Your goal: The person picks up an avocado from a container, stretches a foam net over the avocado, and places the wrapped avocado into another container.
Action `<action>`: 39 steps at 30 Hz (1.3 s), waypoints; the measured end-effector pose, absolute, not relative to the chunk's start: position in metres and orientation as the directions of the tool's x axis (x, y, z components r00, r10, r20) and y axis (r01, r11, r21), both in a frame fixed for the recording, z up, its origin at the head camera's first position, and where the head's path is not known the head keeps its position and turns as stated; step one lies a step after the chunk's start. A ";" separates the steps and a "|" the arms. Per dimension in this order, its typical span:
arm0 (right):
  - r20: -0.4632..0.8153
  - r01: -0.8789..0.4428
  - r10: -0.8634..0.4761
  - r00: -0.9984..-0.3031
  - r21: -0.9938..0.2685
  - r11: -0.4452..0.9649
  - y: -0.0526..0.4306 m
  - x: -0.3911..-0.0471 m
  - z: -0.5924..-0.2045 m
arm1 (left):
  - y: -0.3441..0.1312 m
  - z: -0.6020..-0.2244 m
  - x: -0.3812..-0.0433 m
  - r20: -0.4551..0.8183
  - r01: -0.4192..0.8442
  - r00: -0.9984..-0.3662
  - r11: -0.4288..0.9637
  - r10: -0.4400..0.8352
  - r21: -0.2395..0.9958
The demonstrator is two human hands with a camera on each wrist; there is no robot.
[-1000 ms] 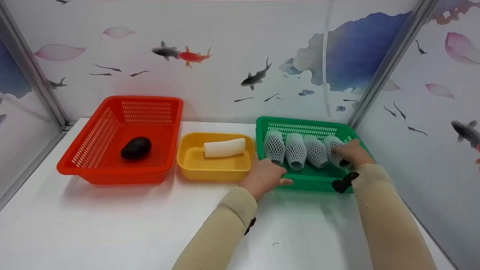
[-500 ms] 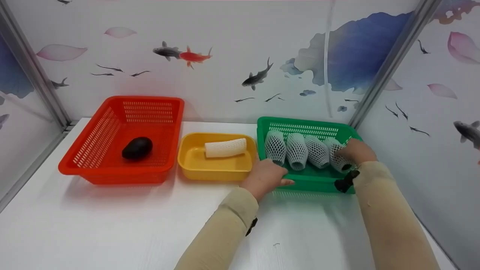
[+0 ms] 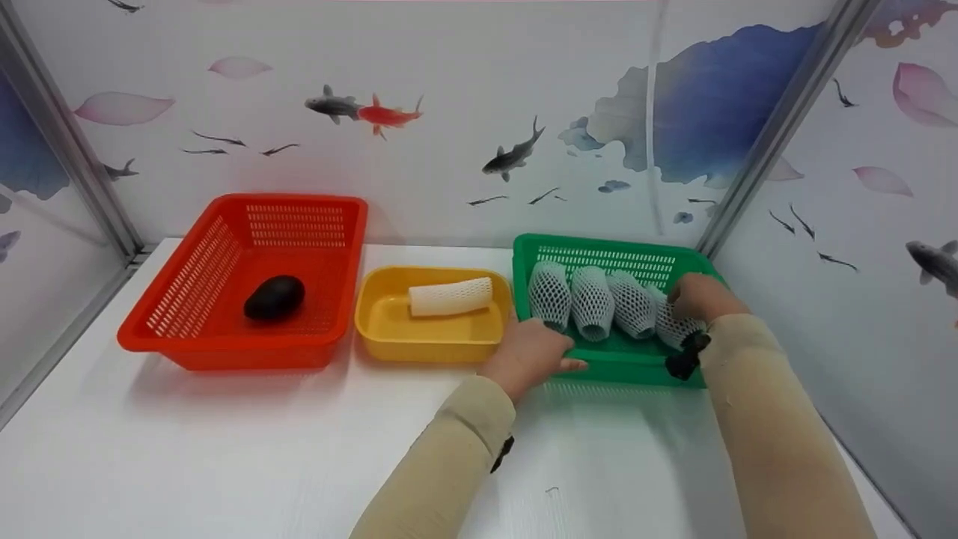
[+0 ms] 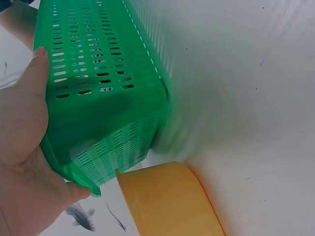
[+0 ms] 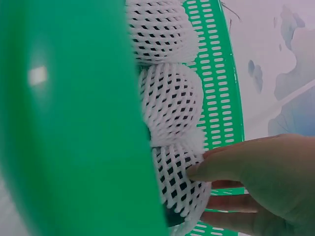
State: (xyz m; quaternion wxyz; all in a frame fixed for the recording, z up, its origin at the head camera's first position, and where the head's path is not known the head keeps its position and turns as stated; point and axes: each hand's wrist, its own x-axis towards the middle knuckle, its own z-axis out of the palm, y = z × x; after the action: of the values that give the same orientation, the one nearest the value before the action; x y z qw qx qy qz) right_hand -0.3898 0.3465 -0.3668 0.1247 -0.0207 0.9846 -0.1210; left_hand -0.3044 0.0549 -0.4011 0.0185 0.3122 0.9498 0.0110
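Observation:
Four-sided and green, a plastic basket holds several dark, rounded pieces in white foam nets, lying side by side. My right hand reaches inside at the right end. Its thumb and fingers hold the rightmost foam-netted dark fruit, whose dark surface shows through the mesh. Another netted piece lies right beside it. My left hand grips the basket's front left corner; in the left wrist view its thumb lies along the perforated wall. Some right-hand fingers are partly hidden behind the net.
Left of the green basket stands a yellow tub with one white foam net sleeve in it. Farther left, a red basket holds a bare dark oval fruit. White printed panels enclose the table's back and sides.
My right hand has shifted slightly left and up over the rightmost netted piece, its fingers more bent. The left hand stays at the basket corner; the other things keep their places.

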 end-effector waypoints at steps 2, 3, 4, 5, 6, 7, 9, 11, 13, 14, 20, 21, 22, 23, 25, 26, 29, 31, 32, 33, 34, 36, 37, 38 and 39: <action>-0.252 -0.021 -0.080 -0.965 -0.229 0.973 0.348 -0.390 -0.367 | 0.056 -0.400 -0.303 -0.031 0.590 -0.806 0.806 0.592 0.047; -0.250 -0.025 -0.082 -0.965 -0.225 0.974 0.349 -0.390 -0.367 | 0.056 -0.400 -0.302 -0.033 0.586 -0.808 0.809 0.588 0.049; -0.246 -0.026 -0.082 -0.966 -0.221 0.975 0.350 -0.389 -0.367 | 0.057 -0.400 -0.301 -0.034 0.583 -0.810 0.811 0.585 0.052; -0.243 -0.024 -0.079 -0.967 -0.222 0.975 0.352 -0.389 -0.368 | 0.057 -0.399 -0.301 -0.036 0.581 -0.811 0.812 0.584 0.055; -0.242 -0.020 -0.075 -0.967 -0.224 0.974 0.353 -0.389 -0.367 | 0.058 -0.399 -0.300 -0.037 0.580 -0.812 0.813 0.582 0.058; -0.246 -0.016 -0.073 -0.967 -0.225 0.974 0.353 -0.388 -0.367 | 0.058 -0.398 -0.300 -0.036 0.580 -0.812 0.813 0.582 0.052; -0.266 -0.013 -0.074 -0.961 -0.222 0.975 0.353 -0.387 -0.365 | 0.058 -0.397 -0.300 -0.039 0.583 -0.810 0.811 0.585 0.040; -0.304 -0.002 -0.069 -0.950 -0.213 0.977 0.352 -0.386 -0.364 | 0.057 -0.396 -0.299 -0.048 0.591 -0.805 0.806 0.592 0.036; -0.346 -0.003 -0.069 -0.936 -0.188 0.982 0.349 -0.386 -0.362 | 0.056 -0.395 -0.300 -0.062 0.592 -0.803 0.805 0.593 0.035; -0.369 -0.001 -0.067 -0.927 -0.178 0.984 0.347 -0.386 -0.361 | 0.055 -0.395 -0.300 -0.071 0.592 -0.802 0.805 0.593 0.037; -0.420 -0.047 -0.105 -0.902 -0.147 0.988 0.329 -0.387 -0.354 | 0.050 -0.395 -0.302 -0.084 0.596 -0.799 0.803 0.596 0.028; -0.412 -0.066 -0.121 -0.903 -0.145 0.987 0.325 -0.387 -0.353 | 0.049 -0.395 -0.302 -0.082 0.596 -0.798 0.802 0.597 0.043; -0.402 -0.088 -0.138 -0.905 -0.141 0.986 0.322 -0.388 -0.352 | 0.048 -0.395 -0.303 -0.078 0.597 -0.796 0.800 0.600 0.060; -0.392 -0.104 -0.153 -0.907 -0.142 0.984 0.318 -0.388 -0.350 | 0.047 -0.395 -0.303 -0.074 0.597 -0.795 0.798 0.602 0.083; -0.365 -0.153 -0.195 -0.911 -0.139 0.978 0.309 -0.389 -0.347 | 0.043 -0.392 -0.303 -0.053 0.601 -0.792 0.791 0.609 0.113; -0.353 -0.173 -0.214 -0.911 -0.145 0.974 0.304 -0.389 -0.346 | 0.041 -0.389 -0.303 -0.040 0.605 -0.789 0.787 0.613 0.121; -0.315 -0.214 -0.258 -0.913 -0.167 0.962 0.288 -0.389 -0.341 | 0.031 -0.379 -0.300 0.004 0.625 -0.779 0.775 0.627 0.092; -0.297 -0.232 -0.278 -0.914 -0.181 0.956 0.276 -0.387 -0.339 | 0.023 -0.372 -0.298 0.021 0.628 -0.778 0.775 0.628 0.066; -0.285 -0.242 -0.288 -0.914 -0.187 0.952 0.270 -0.386 -0.338 | 0.019 -0.369 -0.296 0.023 0.625 -0.780 0.778 0.625 0.060; -0.272 -0.258 -0.304 -0.913 -0.190 0.947 0.265 -0.385 -0.337 | 0.014 -0.366 -0.295 0.022 0.619 -0.785 0.783 0.619 0.055; -0.256 -0.281 -0.324 -0.911 -0.189 0.941 0.259 -0.384 -0.336 | 0.009 -0.364 -0.295 0.020 0.612 -0.791 0.789 0.612 0.052; -0.227 -0.327 -0.366 -0.903 -0.190 0.926 0.247 -0.381 -0.335 | -0.002 -0.360 -0.295 0.013 0.593 -0.805 0.804 0.593 0.052; -0.214 -0.349 -0.385 -0.898 -0.190 0.918 0.241 -0.380 -0.335 | -0.007 -0.359 -0.295 0.010 0.581 -0.814 0.812 0.581 0.060; -0.203 -0.365 -0.400 -0.894 -0.189 0.911 0.235 -0.378 -0.334 | -0.013 -0.358 -0.295 0.009 0.569 -0.822 0.820 0.570 0.067; -0.194 -0.379 -0.412 -0.890 -0.185 0.907 0.229 -0.377 -0.333 | -0.019 -0.358 -0.295 0.010 0.558 -0.829 0.827 0.559 0.074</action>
State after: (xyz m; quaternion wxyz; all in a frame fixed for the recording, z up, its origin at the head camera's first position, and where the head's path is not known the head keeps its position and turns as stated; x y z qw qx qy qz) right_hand -0.3765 0.2294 -0.3333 0.1153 -0.2042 0.9695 -0.0712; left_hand -0.2953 -0.0194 -0.3576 0.0060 0.2921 0.9557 0.0370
